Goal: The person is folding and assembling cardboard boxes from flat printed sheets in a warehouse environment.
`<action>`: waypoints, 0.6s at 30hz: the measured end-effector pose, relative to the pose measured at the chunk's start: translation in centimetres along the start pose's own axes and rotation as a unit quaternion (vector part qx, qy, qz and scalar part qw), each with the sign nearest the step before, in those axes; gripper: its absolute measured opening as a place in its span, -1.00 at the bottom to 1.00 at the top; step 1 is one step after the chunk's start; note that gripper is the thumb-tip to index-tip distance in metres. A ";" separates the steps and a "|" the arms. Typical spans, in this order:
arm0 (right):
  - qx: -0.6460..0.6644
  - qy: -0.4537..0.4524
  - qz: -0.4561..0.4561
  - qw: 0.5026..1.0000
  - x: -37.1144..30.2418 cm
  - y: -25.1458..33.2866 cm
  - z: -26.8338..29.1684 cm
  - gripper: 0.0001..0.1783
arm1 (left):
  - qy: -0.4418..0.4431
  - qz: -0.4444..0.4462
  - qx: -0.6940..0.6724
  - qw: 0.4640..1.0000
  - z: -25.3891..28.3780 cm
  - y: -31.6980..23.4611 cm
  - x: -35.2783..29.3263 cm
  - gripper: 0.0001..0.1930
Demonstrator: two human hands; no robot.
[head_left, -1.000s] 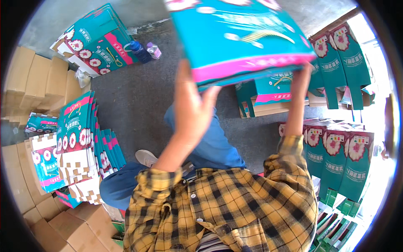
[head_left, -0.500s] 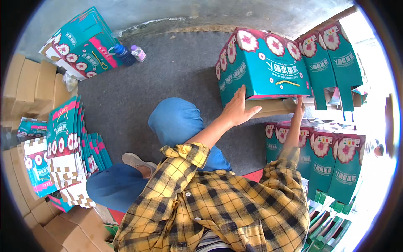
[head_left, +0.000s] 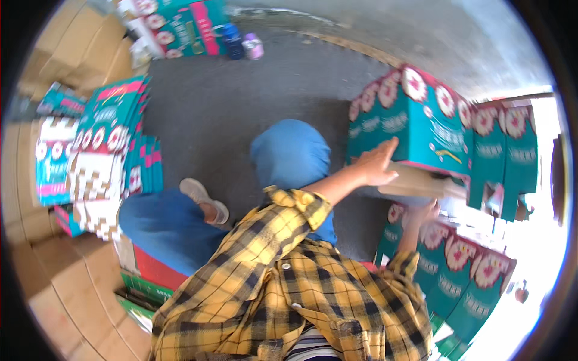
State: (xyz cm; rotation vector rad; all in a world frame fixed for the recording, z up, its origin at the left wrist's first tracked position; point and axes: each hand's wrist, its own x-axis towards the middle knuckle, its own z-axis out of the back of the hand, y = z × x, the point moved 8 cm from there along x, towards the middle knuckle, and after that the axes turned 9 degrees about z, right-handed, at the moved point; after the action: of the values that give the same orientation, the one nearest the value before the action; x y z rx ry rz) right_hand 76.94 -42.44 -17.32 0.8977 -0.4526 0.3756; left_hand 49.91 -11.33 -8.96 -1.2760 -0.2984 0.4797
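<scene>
Left hand (head_left: 378, 163) spread flat against the teal flowered carton (head_left: 415, 123), its contents unseen; right hand (head_left: 426, 212) props its brown base from below, fingers hidden; carton now lower than before, atop stacked matching cartons (head_left: 463, 274).

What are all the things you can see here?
Held box: one, teal with pink-and-white flowers, right of centre, raised off the floor.
Standing boxes: several, teal with flowers, along the right side.
Flat box stack: one pile, teal and pink, on the left.
Brown cardboard: many sheets, far left and lower left.
Boxes at top: a few, teal and pink, by the wall.
Floor: grey, in the middle.
Shoe: one, pale, centre left.
Left hand: flat against the held box's near side.
Right hand: under the held box, fingers hard to see.
</scene>
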 end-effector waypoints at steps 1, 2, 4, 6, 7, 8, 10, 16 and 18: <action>-0.176 0.077 0.196 0.962 -3.8 5.3 -1.9 -0.60 | -0.033 0.012 0.004 0.999 1.1 0.7 -0.3 -0.12; -0.063 0.090 0.085 0.990 -10.9 7.2 -2.5 -0.68 | -0.053 0.032 0.038 0.997 2.7 2.7 -2.2 -0.15; 0.011 0.230 0.142 0.963 -18.8 12.2 -2.4 -0.73 | -0.077 0.027 0.071 0.994 3.5 1.6 -3.7 -0.20; 0.103 0.410 0.167 0.891 -24.4 19.2 -4.2 -0.70 | -0.066 -0.009 0.139 0.988 4.8 -1.9 -5.0 -0.25; 0.154 0.476 0.167 0.850 -26.9 21.8 -4.8 -0.67 | -0.038 -0.043 0.185 0.981 4.9 -3.2 -6.5 -0.27; 0.166 0.486 0.177 0.839 -27.7 24.0 -5.5 -0.67 | -0.084 -0.110 0.263 0.955 5.3 -3.9 -8.6 -0.38; 0.274 0.553 -0.068 0.783 -29.1 25.1 -8.0 -0.56 | -0.115 -0.225 0.433 0.865 7.9 -6.0 -13.6 -0.56; 0.324 0.582 0.131 0.734 -22.4 43.1 -9.3 -0.64 | -0.137 -0.091 0.417 0.894 14.8 -2.4 -25.5 -0.50; 0.349 0.509 0.261 0.742 -19.5 48.5 -7.5 -0.69 | -0.175 -0.026 0.272 0.946 16.9 -1.8 -28.0 -0.54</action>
State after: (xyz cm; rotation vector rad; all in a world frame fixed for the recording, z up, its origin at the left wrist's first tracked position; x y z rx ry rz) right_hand 38.29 -11.10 0.26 1.1123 0.5399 1.5365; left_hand 18.08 -11.54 -1.28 -0.6395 -0.4591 0.6892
